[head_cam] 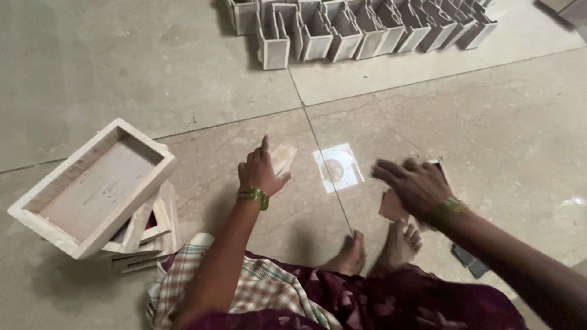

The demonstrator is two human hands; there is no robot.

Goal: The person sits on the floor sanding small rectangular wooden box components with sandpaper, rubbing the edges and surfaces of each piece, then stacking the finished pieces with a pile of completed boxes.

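- Head view looks down on a floor [489, 122] of large pale stone tiles, mottled grey-beige, with thin grout lines crossing near the middle.
- One bright square patch of light [338, 166] lies on the tile between the two hands.
- At the top edge a row of small wooden frames [367, 27] stands upright, packed side by side; its far end is cut off by the frame.
- To the left a stack of wooden trays [98, 189] leans unevenly, the top tray open side up and tilted; the pieces beneath it are mostly hidden.
- Left hand [262, 173], with green bangles at the wrist, reaches forward with fingers loosely spread and rests on a thin pale wooden piece [283, 157] on the floor; whether it grips the piece I cannot tell.
- Right hand [414, 185], also with a green bangle, hovers open and flat, fingers apart, over a reddish-brown flat piece [389, 206]; motion blur softens it, so contact is unclear.
- Both hands are well apart, each at its own piece.
- Bare feet [376, 247] rest on the tile just below the hands, above a maroon patterned garment and a checked cloth [263, 287] on the lap.
- Dark flat object [469, 261] near the right forearm is partly covered and hard to make out.
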